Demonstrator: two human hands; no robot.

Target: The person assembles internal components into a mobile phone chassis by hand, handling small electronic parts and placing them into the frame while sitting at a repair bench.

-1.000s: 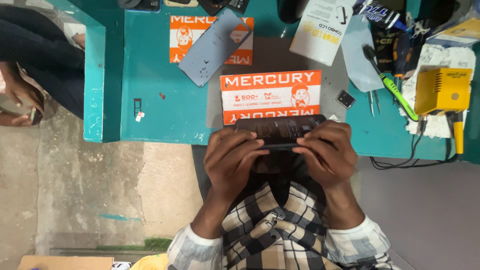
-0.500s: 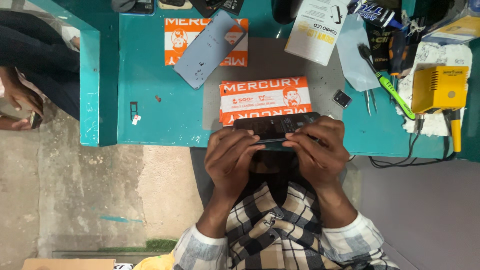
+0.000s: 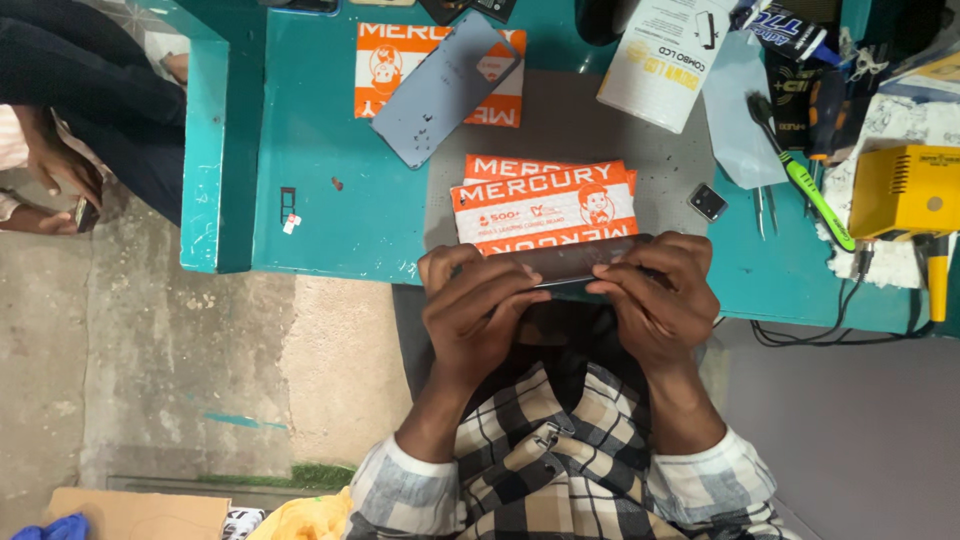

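Teal paint covers the counter, and just off its near edge both hands hold a dark, slim phone lying crosswise, long side toward the body. The left hand is closed around the phone's left end, fingers curled over the top face and thumb tucked beneath as far as one can tell; the right hand grips the right end the same way, fingertips pressing along the upper edge. Directly beyond the phone, touching or nearly so, lies an orange and white packet stacked on a second one of its kind. Further beyond the phone and a little left rests a blue-grey back cover, tilted across another orange packet. To the phone's right, near it, sits a small square camera module, then tweezers, a green-handled screwdriver, and well apart a yellow tool box with black cables trailing from it. A white carton lies beyond the phone to the right. The phone looks light, stiff and thin, with a smooth face likely to be slippery and a glass panel that would crack if flexed; it seems best held by its short ends and side rails, as here, not pinched across the middle.
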